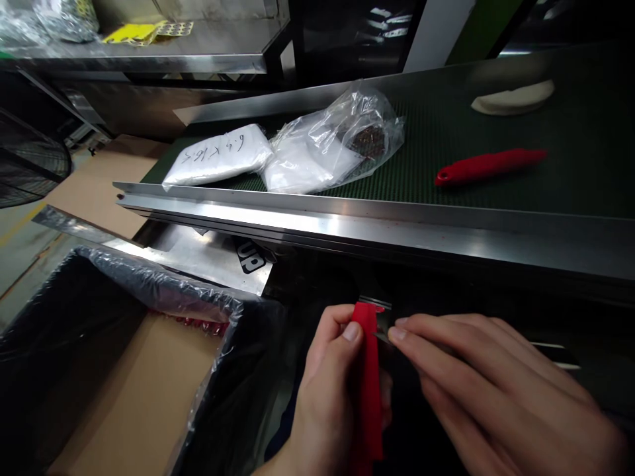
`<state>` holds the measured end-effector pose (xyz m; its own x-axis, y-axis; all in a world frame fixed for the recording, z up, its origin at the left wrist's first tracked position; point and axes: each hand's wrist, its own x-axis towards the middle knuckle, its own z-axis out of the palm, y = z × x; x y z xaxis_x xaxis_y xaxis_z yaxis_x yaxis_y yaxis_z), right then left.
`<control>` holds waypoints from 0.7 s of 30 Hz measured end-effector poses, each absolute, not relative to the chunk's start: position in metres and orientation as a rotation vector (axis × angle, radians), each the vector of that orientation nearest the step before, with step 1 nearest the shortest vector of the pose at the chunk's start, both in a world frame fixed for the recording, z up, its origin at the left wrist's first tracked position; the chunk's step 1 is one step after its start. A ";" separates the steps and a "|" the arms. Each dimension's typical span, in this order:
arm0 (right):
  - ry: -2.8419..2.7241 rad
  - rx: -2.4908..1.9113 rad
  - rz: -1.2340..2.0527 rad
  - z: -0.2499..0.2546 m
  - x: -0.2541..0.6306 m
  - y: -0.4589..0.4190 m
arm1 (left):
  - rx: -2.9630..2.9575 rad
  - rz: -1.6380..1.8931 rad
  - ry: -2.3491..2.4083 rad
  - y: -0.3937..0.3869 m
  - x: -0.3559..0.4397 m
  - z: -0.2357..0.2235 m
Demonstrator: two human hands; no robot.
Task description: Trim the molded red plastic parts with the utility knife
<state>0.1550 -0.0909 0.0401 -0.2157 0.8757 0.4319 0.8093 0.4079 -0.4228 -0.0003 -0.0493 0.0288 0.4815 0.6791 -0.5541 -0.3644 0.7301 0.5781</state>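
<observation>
Red handle (370, 383), long, matte, upright in left hand (327, 403) fingers; right hand (491, 390) fingers pinch thin metal blade (383, 322).

A steel shelf (149, 63) stands behind the green conveyor belt (570, 165).

The lower end of the red flat handle piece (370, 383) ran off the bottom edge, behind the left hand (327, 396), whose wrist was also cut there. The small shiny metal blade (381, 325) at the pinch was mostly covered by the fingertips of the right hand (486, 390); its shape could not be told. Left of the grip, the plastic-lined cardboard box (124, 396) was cropped. Above it, the clear bag's dark contents (370, 140) were too blurred to identify.
</observation>
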 end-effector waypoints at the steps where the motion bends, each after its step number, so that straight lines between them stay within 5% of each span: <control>1: -2.042 -1.432 0.139 0.040 0.154 -0.093 | 0.415 0.661 0.867 -0.049 0.000 0.030; 21: -2.066 -1.370 0.088 0.029 0.143 -0.129 | 0.561 0.810 0.848 -0.034 0.005 0.042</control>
<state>0.1432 -0.1288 0.0292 -0.2434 0.8448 0.4765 0.8011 0.4520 -0.3922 0.0053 -0.0336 0.0421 0.4039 0.8068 -0.4311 -0.3944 0.5788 0.7137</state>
